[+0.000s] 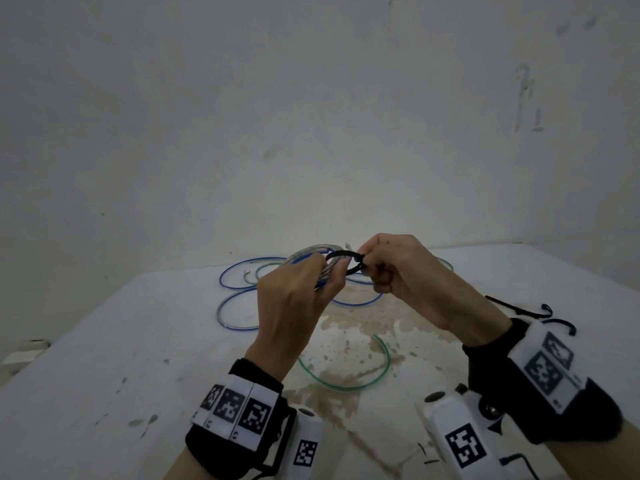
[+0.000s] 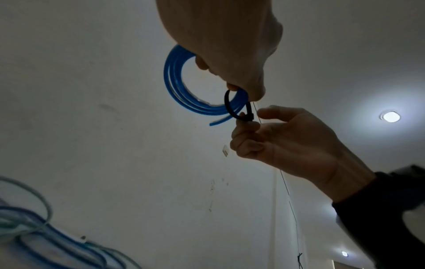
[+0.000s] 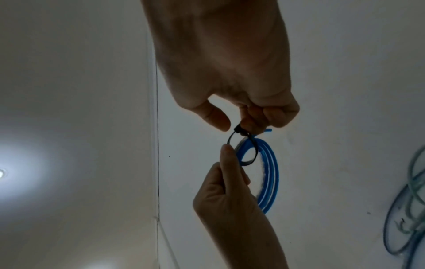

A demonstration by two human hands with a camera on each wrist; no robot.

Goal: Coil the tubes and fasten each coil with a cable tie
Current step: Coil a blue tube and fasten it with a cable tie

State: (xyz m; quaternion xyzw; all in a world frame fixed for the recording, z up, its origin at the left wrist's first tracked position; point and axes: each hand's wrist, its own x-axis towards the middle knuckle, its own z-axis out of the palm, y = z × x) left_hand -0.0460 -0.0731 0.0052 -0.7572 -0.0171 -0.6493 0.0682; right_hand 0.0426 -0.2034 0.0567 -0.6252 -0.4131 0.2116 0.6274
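Note:
A small coil of blue tube point(image 2: 174, 87) is held up above the table. My left hand point(image 1: 322, 271) grips one side of it between thumb and fingers. A black cable tie point(image 2: 230, 107) is looped loosely round the coil's strands, with its head point(image 3: 238, 130) closed on the strap. My right hand point(image 1: 372, 261) pinches the tie at that head, just right of the left hand. In the right wrist view the tie's loop point(image 3: 241, 145) stands wider than the blue coil point(image 3: 269, 172) bundle it circles. A short free end of the tube point(image 2: 218, 122) sticks out below the tie.
Loose blue tube point(image 1: 239, 268) and green tube point(image 1: 346, 382) lie in wide loops on the stained white table point(image 1: 104, 341). Several spare black cable ties point(image 1: 530, 310) lie at the right. A bare wall stands close behind the table.

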